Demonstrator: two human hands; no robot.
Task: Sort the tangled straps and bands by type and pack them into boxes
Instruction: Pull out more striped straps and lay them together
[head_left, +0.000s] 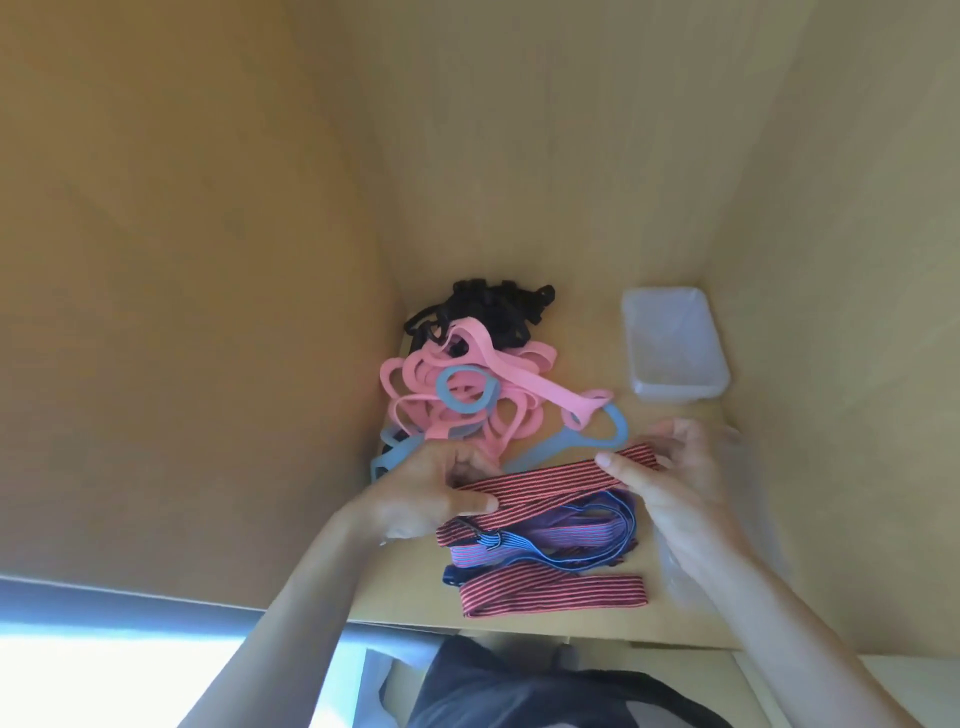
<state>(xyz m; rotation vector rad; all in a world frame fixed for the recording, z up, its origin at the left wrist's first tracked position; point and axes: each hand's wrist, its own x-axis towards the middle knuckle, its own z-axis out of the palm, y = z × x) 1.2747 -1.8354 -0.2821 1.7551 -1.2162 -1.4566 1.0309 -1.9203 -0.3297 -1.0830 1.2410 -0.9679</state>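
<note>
Sorting is at the stage of pulling one type free: both hands hold a red-striped strap (550, 477) over the desk (405, 590), drawn out between them. The left hand (431, 499) pinches one end under its thumb, and the right hand (675, 483) holds the other end between thumb and fingers. Beneath it lie purple and blue striped straps (566, 522) looped together, and nearest the desk edge a second red-striped strap (556, 595) lies flat. Beyond the hands sits the unsorted heap: pink bands (519, 373) tangled with blue-grey loops (444, 389), with black straps (498, 306) at the back. A clear plastic box (675, 348) stands to the right of the heap, beyond the right hand. The next move likely calls for folding the held strap short, pairing it with its twin, and carrying both to the box without dragging the purple ones along.
</note>
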